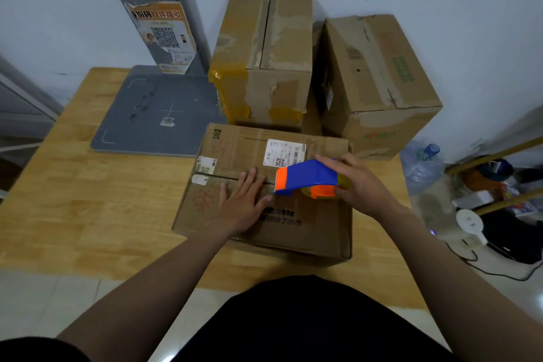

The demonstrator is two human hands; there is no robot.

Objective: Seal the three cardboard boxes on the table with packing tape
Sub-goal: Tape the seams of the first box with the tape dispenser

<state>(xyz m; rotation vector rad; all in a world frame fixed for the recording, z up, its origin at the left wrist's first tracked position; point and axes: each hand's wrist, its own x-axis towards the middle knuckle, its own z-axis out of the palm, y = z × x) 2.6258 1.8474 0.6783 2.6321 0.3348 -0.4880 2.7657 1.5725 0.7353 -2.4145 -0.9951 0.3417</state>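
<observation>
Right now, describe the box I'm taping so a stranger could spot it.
Start at the wooden table with the grey platform. It is the front box, under your left hand and the blue-and-orange tape dispenser. Unlike the two taller boxes behind, it carries a white shipping label on top.

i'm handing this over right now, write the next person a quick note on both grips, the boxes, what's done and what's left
Left grip: open, flat on the near box, fingers across its middle seam.
Right grip: holds the tape dispenser, its orange front end at that seam.
Behind it stand the back left box and the back right box.
Done: no fresh tape shows on the seam left of the dispenser; the back left box's top seam gapes.
Left: run tape along the near box, then likely both back boxes.
</observation>
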